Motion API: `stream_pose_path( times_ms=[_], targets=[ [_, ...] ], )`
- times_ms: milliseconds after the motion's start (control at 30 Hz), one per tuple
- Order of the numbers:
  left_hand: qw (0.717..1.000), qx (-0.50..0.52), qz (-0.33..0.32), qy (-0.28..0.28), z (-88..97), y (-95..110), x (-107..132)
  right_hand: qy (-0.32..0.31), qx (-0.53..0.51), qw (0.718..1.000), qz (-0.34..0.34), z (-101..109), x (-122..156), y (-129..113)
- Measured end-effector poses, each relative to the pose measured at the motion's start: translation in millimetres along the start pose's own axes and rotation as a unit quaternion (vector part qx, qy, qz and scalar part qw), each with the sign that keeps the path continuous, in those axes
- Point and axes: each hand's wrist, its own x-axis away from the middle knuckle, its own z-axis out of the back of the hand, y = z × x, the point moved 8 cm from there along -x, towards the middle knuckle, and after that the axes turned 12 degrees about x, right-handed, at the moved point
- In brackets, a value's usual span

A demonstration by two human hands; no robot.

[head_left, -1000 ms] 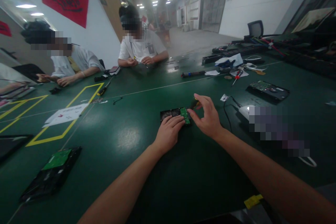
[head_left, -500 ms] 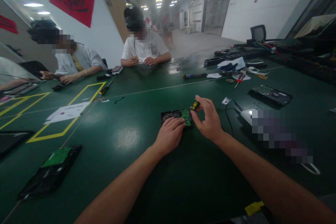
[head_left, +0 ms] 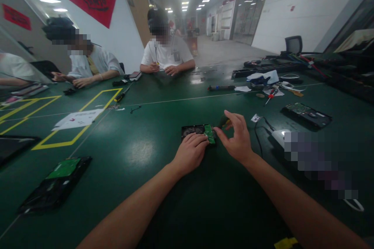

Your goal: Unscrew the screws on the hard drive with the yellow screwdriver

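Note:
Near the middle of the table lies a hard drive [head_left: 193,128] with a green circuit board at its right end. Across its near edge rests my left hand [head_left: 191,151], fingers together and bent over the drive, gripping it; they hide part of the drive. Just off the board's right end, my right hand [head_left: 237,136] pinches a screwdriver [head_left: 224,121] between thumb and fingers. Its dark handle with a bit of yellow is seen nearly end-on and blurred, and I cannot make out its tip.
Other hard drives lie at the left [head_left: 55,183] and right [head_left: 306,114]. A white power strip [head_left: 280,137] with a cable is right of my hand. Farther off are a red screwdriver [head_left: 271,94], a yellow-black screwdriver [head_left: 119,96] and a paper sheet [head_left: 77,119]. Co-workers sit across the table.
The view has shifted slightly, so most things appear farther right. In my right hand, the screwdriver handle has turned, showing less yellow. My left hand stays on the hard drive.

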Motion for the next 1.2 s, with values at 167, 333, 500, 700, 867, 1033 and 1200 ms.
stream_pose_path(
  times_ms=[167, 333, 500, 700, 867, 1033, 1200],
  targets=[
    [1.0, -0.003, 0.005, 0.004, -0.9, -2, 0, -0.012, -0.026, 1.0, -0.007, -3, 0, 2],
    [1.0, 0.006, 0.008, 0.009, -0.1, -2, 0, 0.01, -0.008, 1.0, -0.01, 2, -1, 2],
    [1.0, 0.01, 0.009, 0.014, 0.5, -1, 0, -0.007, -0.012, 1.0, 0.001, 3, -4, -1],
    [1.0, 0.011, 0.016, 0.007, 0.8, 0, -1, -0.028, -0.006, 1.0, 0.009, 7, -12, -1],
    [1.0, 0.01, 0.022, 0.004, -1.4, -3, 0, -0.026, -0.003, 1.0, -0.004, 9, -14, 2],
    [1.0, 0.01, 0.021, 0.01, -0.5, -3, -1, -0.039, -0.018, 0.999, -0.012, 5, -13, 2],
    [1.0, 0.014, 0.027, 0.006, 0.3, -3, -1, -0.018, 0.003, 1.0, -0.011, 7, -13, 4]
  ],
)
